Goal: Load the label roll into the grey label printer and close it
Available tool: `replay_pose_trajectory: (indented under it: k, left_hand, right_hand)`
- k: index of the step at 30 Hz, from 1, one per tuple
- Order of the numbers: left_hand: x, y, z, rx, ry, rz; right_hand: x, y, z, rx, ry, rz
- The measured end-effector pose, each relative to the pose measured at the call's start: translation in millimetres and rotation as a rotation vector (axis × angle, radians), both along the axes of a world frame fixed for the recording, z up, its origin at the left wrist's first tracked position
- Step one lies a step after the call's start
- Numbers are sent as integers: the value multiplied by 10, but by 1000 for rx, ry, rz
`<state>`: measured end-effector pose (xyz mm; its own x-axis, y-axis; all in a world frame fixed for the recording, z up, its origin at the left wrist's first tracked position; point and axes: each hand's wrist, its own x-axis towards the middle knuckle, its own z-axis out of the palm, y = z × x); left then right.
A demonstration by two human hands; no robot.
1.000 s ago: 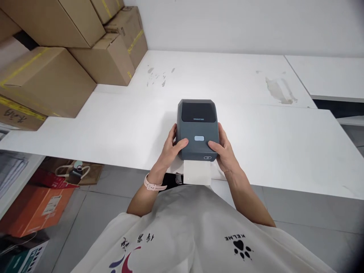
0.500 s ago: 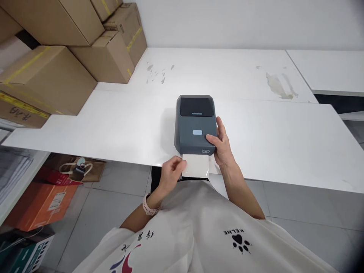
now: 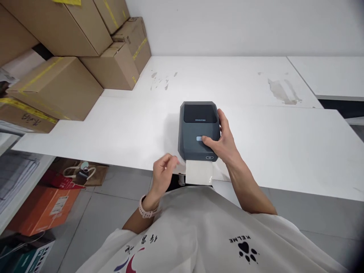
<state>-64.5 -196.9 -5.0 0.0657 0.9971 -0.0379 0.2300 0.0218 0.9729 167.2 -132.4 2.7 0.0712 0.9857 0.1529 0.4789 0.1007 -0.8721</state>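
Note:
A dark grey-blue label printer (image 3: 196, 149) sits at the front edge of the white table, black window on top. From its front slot a blank white label strip (image 3: 199, 172) hangs out over the edge. My right hand (image 3: 226, 142) wraps the printer's right side, its thumb on the light oblong button (image 3: 199, 138). Just left of the printer's front corner is my left hand (image 3: 164, 172), its fingers curled in and the thumb toward the printer. It is apart from the strip, and nothing shows in it.
Taped cardboard boxes (image 3: 59, 87) are stacked at the table's left end. Below, an orange box (image 3: 42, 208) and a paper bag (image 3: 98, 175) stand on the floor. The white table (image 3: 270, 148) runs to the right, with peeled patches near the wall.
My left hand has let go of the label strip and drawn off to the left. My right thumb has slid from the printer's right edge onto its button. The view has shifted slightly.

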Motion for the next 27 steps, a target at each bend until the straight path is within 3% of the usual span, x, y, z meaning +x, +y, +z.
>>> replay_pose_trajectory:
  k: [2, 8, 13, 16, 20, 24, 27]
  left_hand:
    - [41, 76, -24, 117, 7, 134]
    - [280, 93, -171, -27, -98, -52]
    - [291, 94, -174, 96, -102, -48]
    - [249, 352, -51, 285, -137, -81]
    - [251, 907, 149, 450, -50, -78]
    - [261, 1260, 250, 264, 357, 41]
    - [240, 1311, 273, 58, 611, -103]
  right_hand:
    - [27, 0, -3, 5, -22, 17]
    - [104, -333, -225, -68, 254, 65]
    - [51, -495, -392, 44, 337, 14]
    - [96, -262, -318, 197, 370, 44]
    - [222, 300, -11, 381, 267, 9]
    - [274, 853, 326, 423, 104, 6]
    - [282, 1224, 463, 380, 76, 8]
